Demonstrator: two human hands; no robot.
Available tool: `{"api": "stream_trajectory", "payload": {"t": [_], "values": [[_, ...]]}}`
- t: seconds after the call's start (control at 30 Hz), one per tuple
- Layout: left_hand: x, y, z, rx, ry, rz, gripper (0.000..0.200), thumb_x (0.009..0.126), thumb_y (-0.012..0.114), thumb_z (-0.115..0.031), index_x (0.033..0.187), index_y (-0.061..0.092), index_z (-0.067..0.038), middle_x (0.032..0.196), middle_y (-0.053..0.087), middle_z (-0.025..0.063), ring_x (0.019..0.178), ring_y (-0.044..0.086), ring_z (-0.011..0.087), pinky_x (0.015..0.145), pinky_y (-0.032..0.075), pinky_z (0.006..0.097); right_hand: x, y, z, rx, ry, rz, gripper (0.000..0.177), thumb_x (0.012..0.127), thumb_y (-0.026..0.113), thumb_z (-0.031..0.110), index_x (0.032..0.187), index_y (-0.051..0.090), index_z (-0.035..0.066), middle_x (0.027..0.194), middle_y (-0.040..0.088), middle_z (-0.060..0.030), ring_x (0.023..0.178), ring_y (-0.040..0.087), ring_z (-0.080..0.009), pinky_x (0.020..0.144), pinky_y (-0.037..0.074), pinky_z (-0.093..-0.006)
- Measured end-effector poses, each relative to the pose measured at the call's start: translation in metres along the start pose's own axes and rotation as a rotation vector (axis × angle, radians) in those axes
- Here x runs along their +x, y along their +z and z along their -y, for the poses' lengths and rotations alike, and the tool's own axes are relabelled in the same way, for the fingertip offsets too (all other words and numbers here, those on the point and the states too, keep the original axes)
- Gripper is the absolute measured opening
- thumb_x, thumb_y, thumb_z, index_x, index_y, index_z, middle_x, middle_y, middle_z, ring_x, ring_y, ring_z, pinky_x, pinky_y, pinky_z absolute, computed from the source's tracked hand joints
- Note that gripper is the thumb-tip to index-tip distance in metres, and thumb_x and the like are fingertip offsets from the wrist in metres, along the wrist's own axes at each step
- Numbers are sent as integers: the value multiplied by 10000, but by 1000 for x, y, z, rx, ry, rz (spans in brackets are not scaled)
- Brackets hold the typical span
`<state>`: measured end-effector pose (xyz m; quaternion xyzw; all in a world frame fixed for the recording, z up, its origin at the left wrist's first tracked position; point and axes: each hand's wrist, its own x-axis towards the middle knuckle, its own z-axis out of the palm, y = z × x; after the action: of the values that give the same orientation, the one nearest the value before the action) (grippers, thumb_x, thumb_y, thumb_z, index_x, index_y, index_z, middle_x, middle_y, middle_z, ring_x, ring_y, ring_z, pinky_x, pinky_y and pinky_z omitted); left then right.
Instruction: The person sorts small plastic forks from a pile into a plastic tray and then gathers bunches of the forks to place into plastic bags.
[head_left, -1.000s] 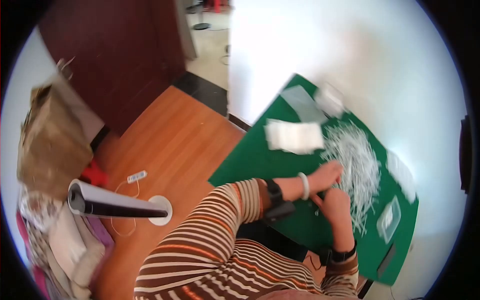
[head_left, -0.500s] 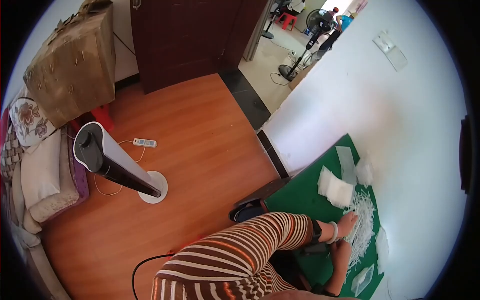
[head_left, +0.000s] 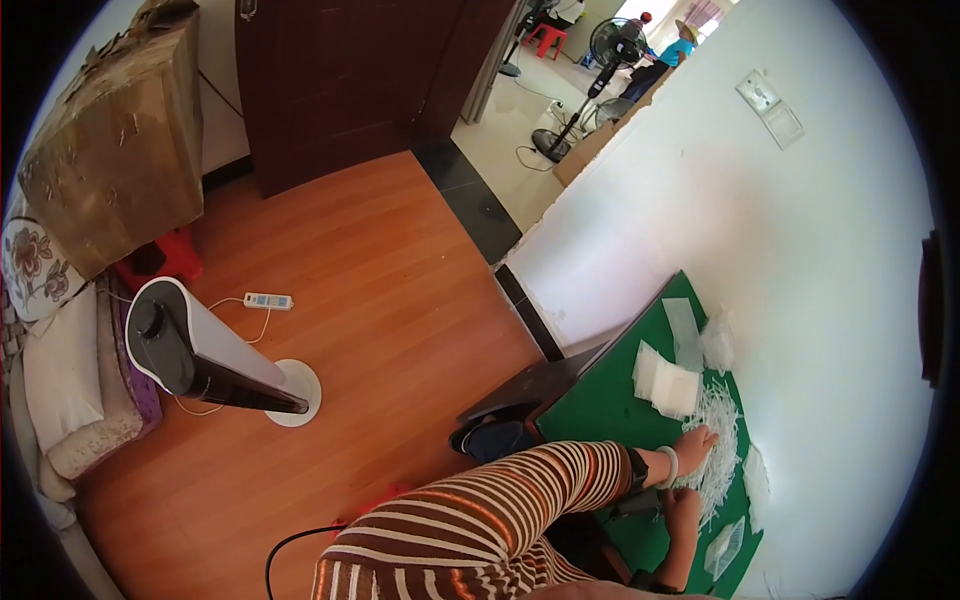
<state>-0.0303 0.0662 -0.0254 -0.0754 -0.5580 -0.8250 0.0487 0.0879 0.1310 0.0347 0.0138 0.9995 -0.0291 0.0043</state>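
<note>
The left hand and right hand are held near each other at the heaped thin white strips on the green worktop; whether anything is gripped cannot be told.

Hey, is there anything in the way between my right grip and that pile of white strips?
Nothing visible stands between them: your right grip is right beside the strips. Your left grip is at the pile too, but off to one side of that gap.
</note>
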Motion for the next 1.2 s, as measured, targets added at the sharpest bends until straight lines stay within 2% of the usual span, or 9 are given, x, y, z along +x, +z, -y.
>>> {"api": "stream_trajectory", "payload": {"t": [0.03, 0.13, 0.3, 0.43, 0.53, 0.83, 0.97, 1.1, 1.2], "values": [[-1, -3, -2, 1, -6, 7, 387, 1000, 536, -364, 893, 522, 8, 897, 625, 270, 903, 595, 466, 745, 468, 496, 1, 1, 0, 2, 9, 2, 270, 812, 719, 192, 730, 638, -53, 651, 632, -234, 651, 649, -413, 628, 491, -493], [-1, -9, -7, 51, -45, 60, 400, 974, 573, -382, 892, 532, 7, 883, 628, 260, 884, 601, 461, 738, 470, 490, 7, 0, 0, -165, -33, 35, 308, 802, 726, 224, 652, 679, -41, 572, 642, -181, 526, 650, -297, 575, 510, -417], [1, -5, 4, 70, 12, 53, 393, 963, 599, -375, 885, 515, 0, 806, 610, 228, 778, 583, 442, 675, 452, 478, 10, -2, -8, -34, 78, 91, 336, 766, 766, 264, 600, 694, -19, 533, 635, -156, 498, 635, -280, 580, 516, -402], [4, -7, 10, 138, -32, 157, 403, 933, 625, -389, 893, 546, 4, 870, 631, 236, 848, 615, 436, 722, 471, 471, 5, 0, -13, 163, 83, -125, 324, 738, 773, 261, 563, 699, -2, 510, 628, -143, 492, 633, -269, 576, 517, -391], [3, -8, 10, 139, -42, 179, 388, 933, 624, -376, 904, 553, 5, 892, 637, 241, 868, 621, 434, 729, 479, 474, -3, -15, 6, -20, 97, 43, 279, 727, 756, 229, 583, 701, -4, 520, 631, -146, 491, 633, -256, 565, 512, -391], [3, -14, 3, 186, -41, 243, 399, 917, 643, -383, 923, 572, 10, 917, 651, 255, 903, 633, 436, 761, 498, 469, 13, 5, -18, 19, -6, 23, 222, 713, 687, 166, 598, 691, -25, 523, 623, -159, 494, 633, -268, 562, 505, -403], [5, -11, 5, 180, -57, 246, 443, 890, 670, -421, 904, 583, 14, 926, 662, 238, 913, 642, 414, 777, 499, 461, 19, 13, -46, 1, -47, -50, 252, 694, 703, 193, 638, 659, -49, 570, 616, -216, 543, 637, -363, 594, 504, -455], [5, 0, 22, 178, -31, 202, 529, 871, 687, -474, 905, 605, 48, 808, 658, 212, 763, 659, 359, 682, 515, 438, 23, 6, -52, 34, 9, -138, 239, 719, 697, 164, 642, 651, -57, 559, 620, -191, 518, 632, -296, 549, 485, -410], [6, 11, 38, 79, -54, 382, 582, 878, 673, -501, 889, 627, 79, 669, 621, 171, 538, 595, 283, 502, 476, 415, 28, -22, -26, 357, 98, -147, 214, 787, 693, 127, 680, 653, -55, 575, 635, -120, 513, 603, -181, 501, 441, -333]]}}
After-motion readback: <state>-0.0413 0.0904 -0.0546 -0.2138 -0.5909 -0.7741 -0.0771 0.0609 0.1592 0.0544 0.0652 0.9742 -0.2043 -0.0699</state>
